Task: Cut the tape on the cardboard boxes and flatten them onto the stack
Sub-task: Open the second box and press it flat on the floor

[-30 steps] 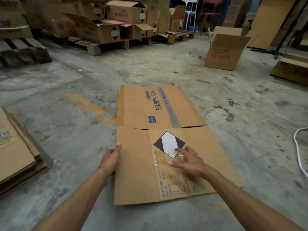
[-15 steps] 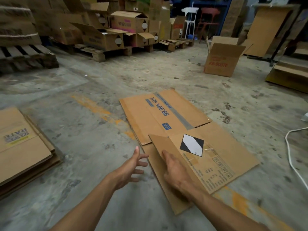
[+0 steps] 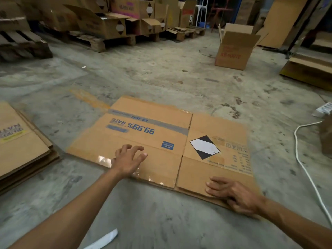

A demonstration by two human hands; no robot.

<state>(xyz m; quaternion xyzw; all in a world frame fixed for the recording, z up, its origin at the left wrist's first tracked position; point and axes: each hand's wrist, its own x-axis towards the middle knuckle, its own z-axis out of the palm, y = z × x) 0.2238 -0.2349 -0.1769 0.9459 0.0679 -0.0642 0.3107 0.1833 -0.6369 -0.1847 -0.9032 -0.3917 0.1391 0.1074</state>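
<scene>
Flattened box [image 3: 143, 141] on floor, L hand [image 3: 128, 159] splayed over it, R hand [image 3: 233, 194] flat on edge

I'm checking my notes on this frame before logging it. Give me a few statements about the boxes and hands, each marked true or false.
1. The flattened box lies on the floor. True.
2. The right hand holds a knife. False: its fingers lie on the cardboard, holding nothing.
3. The stack is left of the flattened box. True.
4. The open box is taped shut. False: its top flaps stand open.
</scene>
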